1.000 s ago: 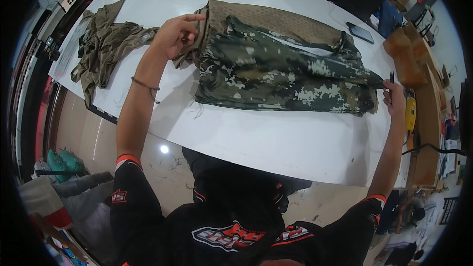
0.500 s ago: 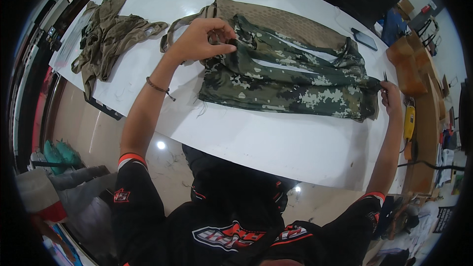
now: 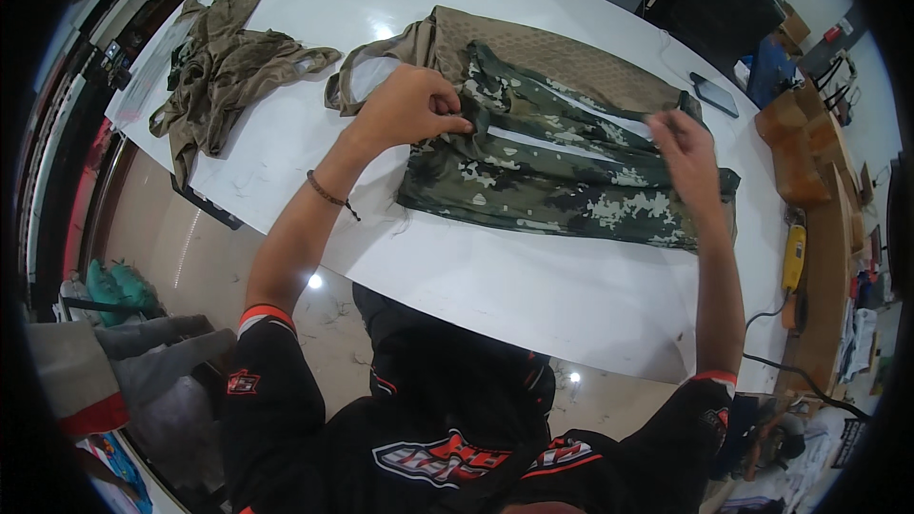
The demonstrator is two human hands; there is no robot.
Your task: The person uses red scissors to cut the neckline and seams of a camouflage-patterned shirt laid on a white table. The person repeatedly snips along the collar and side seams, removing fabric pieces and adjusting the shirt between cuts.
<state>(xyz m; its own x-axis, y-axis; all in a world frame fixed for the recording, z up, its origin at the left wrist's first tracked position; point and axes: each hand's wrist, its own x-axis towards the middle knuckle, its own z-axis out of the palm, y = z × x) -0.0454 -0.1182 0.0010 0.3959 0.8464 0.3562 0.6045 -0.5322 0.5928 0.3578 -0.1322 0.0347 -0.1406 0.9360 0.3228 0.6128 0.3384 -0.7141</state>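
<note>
A green camouflage garment (image 3: 552, 195) with pale blotches lies stretched across the white table. It rests partly on a folded brown patterned cloth (image 3: 571, 52). My left hand (image 3: 409, 107) is closed at the garment's left end, thumb and fingers pinching a raised bit of its fabric. My right hand (image 3: 687, 157) hangs over the garment's right part. Its fingers are bent but blurred by motion, so whether they hold anything is hidden.
A crumpled brown garment (image 3: 224, 71) lies at the table's (image 3: 476, 286) far left. Toward the far right edge is a phone (image 3: 714, 95). Beyond the right edge are a wooden box (image 3: 792, 143), a yellow tool (image 3: 794, 257) and a black cable (image 3: 804, 376).
My right hand has let go of the garment's right end and moved left over it. My left hand keeps its pinch at the left end. The whole view has shifted slightly.
</note>
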